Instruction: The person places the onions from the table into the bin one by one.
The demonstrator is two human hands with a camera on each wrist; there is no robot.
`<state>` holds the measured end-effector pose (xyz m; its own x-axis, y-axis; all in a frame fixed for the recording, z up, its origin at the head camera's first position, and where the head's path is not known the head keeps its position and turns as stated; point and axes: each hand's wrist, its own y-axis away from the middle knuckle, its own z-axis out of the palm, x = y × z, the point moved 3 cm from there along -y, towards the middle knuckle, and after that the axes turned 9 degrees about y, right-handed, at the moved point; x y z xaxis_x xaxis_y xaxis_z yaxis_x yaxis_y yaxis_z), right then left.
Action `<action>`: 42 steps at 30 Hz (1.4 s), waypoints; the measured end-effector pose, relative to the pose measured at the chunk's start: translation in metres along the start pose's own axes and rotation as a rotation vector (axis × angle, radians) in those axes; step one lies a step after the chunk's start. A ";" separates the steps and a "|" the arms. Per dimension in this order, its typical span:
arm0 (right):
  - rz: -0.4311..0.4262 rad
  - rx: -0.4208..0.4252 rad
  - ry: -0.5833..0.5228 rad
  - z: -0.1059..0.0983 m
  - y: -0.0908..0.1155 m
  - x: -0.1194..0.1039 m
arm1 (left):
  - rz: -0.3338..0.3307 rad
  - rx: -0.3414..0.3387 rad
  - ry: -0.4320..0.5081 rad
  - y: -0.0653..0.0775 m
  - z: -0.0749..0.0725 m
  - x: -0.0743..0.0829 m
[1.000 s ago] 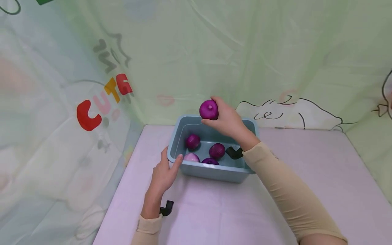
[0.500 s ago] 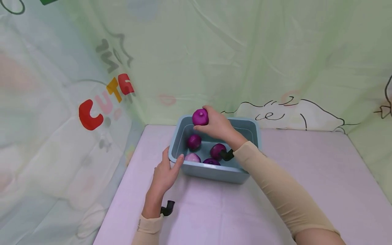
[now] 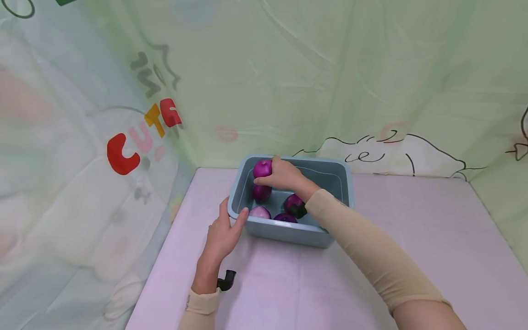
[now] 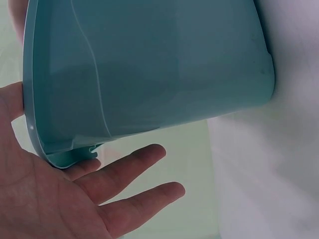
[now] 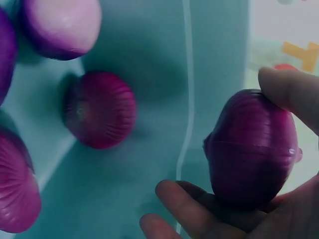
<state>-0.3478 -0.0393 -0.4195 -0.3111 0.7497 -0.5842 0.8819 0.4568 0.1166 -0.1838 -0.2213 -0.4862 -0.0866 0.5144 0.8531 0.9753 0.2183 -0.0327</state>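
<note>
My right hand (image 3: pixel 284 175) holds a purple onion (image 3: pixel 262 168) between thumb and fingers, inside the left end of a blue-grey plastic basin (image 3: pixel 288 234). The right wrist view shows the same onion (image 5: pixel 251 149) with the thumb on its top and fingers below. Under it in the basin lies another onion (image 3: pixel 261 194). My left hand (image 3: pixel 222 234) rests against the basin's near left corner, thumb at the rim. From the left wrist, the fingers (image 4: pixel 134 167) look spread and nearly straight beside the basin wall.
Also in the basin are a paler onion (image 3: pixel 260 212), a dark purple one (image 3: pixel 285 218) and one (image 3: pixel 294 204) partly hidden by my right wrist. The basin stands on a pale table (image 3: pixel 297 284) close to a green printed curtain (image 3: pixel 255 82).
My right hand has carried its onion left and down, from above the far rim into the basin's left end. The left hand keeps its place at the corner.
</note>
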 end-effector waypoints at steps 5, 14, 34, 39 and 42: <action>0.033 0.009 0.089 0.012 -0.006 -0.002 | -0.006 0.002 -0.001 0.001 0.000 0.001; 0.032 -0.012 0.142 0.024 -0.016 0.000 | -0.014 -0.002 0.016 0.002 0.001 0.001; 0.071 -0.012 0.309 0.030 -0.027 -0.005 | 0.001 0.009 0.008 0.000 0.001 0.001; 0.071 -0.004 0.334 0.033 -0.030 -0.006 | -0.001 0.010 0.000 0.000 0.001 0.001; 0.081 -0.004 0.350 0.035 -0.031 -0.006 | 0.002 0.009 0.005 0.001 0.001 0.000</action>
<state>-0.3614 -0.0745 -0.4477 -0.3436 0.9016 -0.2628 0.9073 0.3909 0.1549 -0.1833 -0.2206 -0.4868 -0.0835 0.5112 0.8554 0.9736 0.2247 -0.0393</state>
